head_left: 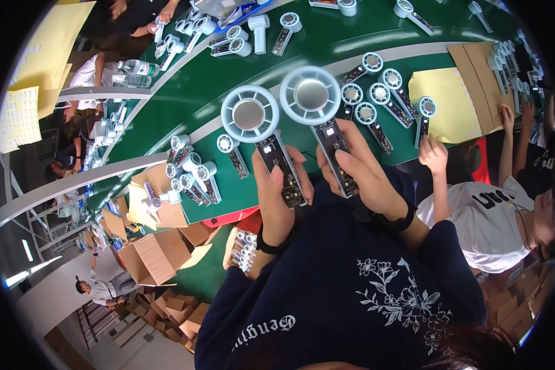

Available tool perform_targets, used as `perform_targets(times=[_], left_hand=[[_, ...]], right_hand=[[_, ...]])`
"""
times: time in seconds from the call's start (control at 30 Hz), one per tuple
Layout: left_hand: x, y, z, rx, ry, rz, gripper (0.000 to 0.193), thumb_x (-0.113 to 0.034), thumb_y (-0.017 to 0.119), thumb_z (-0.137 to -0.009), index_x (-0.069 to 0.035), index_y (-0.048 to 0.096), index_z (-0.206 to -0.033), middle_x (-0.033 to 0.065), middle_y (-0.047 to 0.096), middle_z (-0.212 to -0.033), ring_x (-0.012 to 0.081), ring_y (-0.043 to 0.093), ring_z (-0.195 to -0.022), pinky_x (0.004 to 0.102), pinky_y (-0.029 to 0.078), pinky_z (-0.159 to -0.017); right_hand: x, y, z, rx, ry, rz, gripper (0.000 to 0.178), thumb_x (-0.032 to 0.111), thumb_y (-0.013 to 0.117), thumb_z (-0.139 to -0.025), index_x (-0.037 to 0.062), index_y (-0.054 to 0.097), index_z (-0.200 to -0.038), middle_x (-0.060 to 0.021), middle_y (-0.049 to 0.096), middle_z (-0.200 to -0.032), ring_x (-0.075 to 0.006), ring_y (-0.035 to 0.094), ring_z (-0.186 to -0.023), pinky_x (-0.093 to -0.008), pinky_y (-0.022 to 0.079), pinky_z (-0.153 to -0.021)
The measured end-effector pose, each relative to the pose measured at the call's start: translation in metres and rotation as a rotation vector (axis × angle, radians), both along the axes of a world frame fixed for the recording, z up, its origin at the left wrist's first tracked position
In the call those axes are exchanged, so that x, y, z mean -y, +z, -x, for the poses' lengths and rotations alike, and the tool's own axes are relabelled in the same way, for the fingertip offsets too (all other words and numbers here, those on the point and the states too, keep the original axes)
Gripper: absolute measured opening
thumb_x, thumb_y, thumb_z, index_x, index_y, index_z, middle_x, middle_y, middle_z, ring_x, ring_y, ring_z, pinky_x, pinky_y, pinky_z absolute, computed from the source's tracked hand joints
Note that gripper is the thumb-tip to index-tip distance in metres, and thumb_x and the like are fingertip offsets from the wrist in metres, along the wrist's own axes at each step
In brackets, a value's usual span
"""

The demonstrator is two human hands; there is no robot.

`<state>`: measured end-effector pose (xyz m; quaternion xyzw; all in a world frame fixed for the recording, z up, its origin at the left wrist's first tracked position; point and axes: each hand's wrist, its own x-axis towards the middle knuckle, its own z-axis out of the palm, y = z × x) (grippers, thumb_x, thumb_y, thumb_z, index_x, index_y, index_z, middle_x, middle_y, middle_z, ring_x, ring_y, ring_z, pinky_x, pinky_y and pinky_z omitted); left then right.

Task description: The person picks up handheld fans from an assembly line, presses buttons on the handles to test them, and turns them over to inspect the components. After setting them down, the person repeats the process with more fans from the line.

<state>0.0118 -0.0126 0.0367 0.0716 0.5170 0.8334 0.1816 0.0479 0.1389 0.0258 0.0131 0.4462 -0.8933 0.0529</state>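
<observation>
In my left hand (277,200) I hold a handheld fan (249,115) upright by its handle, fingers wrapped round it and the thumb on the front. My right hand (364,169) grips a second handheld fan (311,95) the same way. Both have round light-blue heads with silver centres, and their handles show bare dark circuit boards. The two heads stand side by side above the green table (265,68). Left of my left hand, a single fan (226,143) lies on the table. Several more fans (379,92) lie beyond my right hand.
A cluster of fans (194,172) lies at the left table edge beside an open cardboard box (151,256). Yellow paper (444,105) and cardboard (475,80) lie at the right, where a co-worker's hand (433,154) touches a fan. A grey rail (345,54) crosses the table.
</observation>
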Motion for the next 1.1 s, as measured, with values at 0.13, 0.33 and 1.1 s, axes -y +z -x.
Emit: perform_targets(times=[0.13, 0.33, 1.1], left_hand=[[0.002, -0.003, 0.0, -0.026, 0.034, 0.067, 0.045, -0.029, 0.041, -0.095, -0.001, 0.025, -0.125, 0.0166, 0.05, -0.099, 0.014, 0.05, -0.052, 0.0228, 0.041, -0.041], [0.0, -0.006, 0.0, -0.036, 0.03, 0.086, 0.041, -0.029, 0.039, -0.096, -0.001, 0.028, -0.122, 0.0164, 0.051, -0.094, 0.0166, 0.053, -0.051, 0.0246, 0.044, -0.042], [-0.001, -0.009, -0.003, -0.08, 0.023, 0.024, 0.043, -0.02, 0.035, -0.096, -0.002, 0.02, -0.132, 0.0164, 0.051, -0.094, 0.0212, 0.057, -0.058, 0.0286, 0.05, -0.05]], right_hand=[[0.0, 0.001, 0.001, 0.01, -0.003, -0.014, 0.042, 0.023, 0.039, -0.095, 0.0039, 0.026, -0.13, -0.0092, 0.049, -0.091, -0.0083, 0.045, -0.055, -0.0197, 0.035, -0.046], [0.0, 0.004, 0.002, 0.03, -0.022, -0.059, 0.034, 0.022, 0.037, -0.097, 0.0036, 0.03, -0.124, -0.0074, 0.049, -0.085, -0.0074, 0.044, -0.052, -0.0189, 0.034, -0.046], [0.002, -0.012, 0.006, -0.146, -0.107, -0.25, 0.032, 0.015, 0.042, -0.095, 0.0008, 0.031, -0.122, -0.0058, 0.049, -0.088, -0.0046, 0.041, -0.057, -0.0169, 0.032, -0.051]])
